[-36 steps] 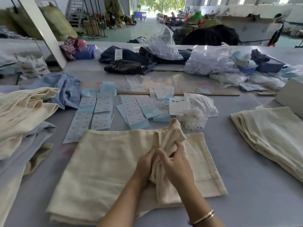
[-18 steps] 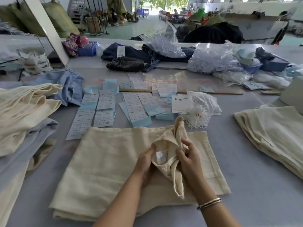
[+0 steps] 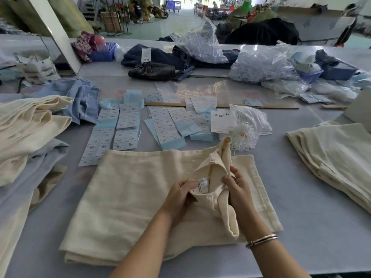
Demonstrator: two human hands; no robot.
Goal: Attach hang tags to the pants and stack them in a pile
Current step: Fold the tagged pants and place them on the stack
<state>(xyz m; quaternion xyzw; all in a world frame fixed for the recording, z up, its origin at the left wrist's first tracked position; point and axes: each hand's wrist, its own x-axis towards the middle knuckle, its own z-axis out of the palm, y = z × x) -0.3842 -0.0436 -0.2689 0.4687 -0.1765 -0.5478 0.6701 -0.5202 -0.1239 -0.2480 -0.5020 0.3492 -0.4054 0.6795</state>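
Now both hands work at the waistband [image 3: 215, 167] of the cream pants [image 3: 140, 197], which lie folded flat on the grey table [image 3: 321, 227] at the near middle. The left hand [image 3: 178, 194] pinches the turned-out waistband edge beside a white sewn label [image 3: 202, 184], thumb on top. The right hand [image 3: 239, 189] has its fingers curled round the bunched cloth just right of that label, lifting it off the flat part. A bracelet [image 3: 262, 240] sits on the right wrist.

Beyond the pants, sheets of stickers [image 3: 124, 125] on blue backing are spread across the table. Just past the raised waistband lie white hang tags [image 3: 221, 121], and right of them a clear bag of white strings [image 3: 249, 127]. Left of the pants is a heap of cream and blue garments [image 3: 26, 133]; well to the right is a folded cream pile [image 3: 337, 157]. Farther back lie dark jeans [image 3: 160, 63].
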